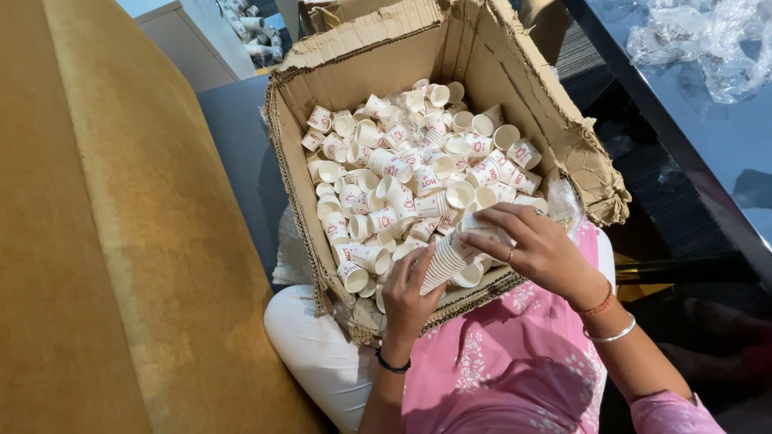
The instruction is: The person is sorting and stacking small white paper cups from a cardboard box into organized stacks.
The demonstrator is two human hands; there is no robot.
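A stack of nested small white paper cups (447,259) lies tilted between both hands, low at the front of a torn cardboard box (366,71). My left hand (408,299) grips the lower end of the stack. My right hand (537,247) curls over its upper end, fingertips on the topmost cup. The box rests on my lap and holds several loose white paper cups with red print (402,169), lying in all directions.
A large brown cardboard panel (96,241) fills the left side. To the right runs a dark glossy table (708,153) with crumpled clear plastic (708,44) on it. More white cups (249,24) lie on the floor at the far top.
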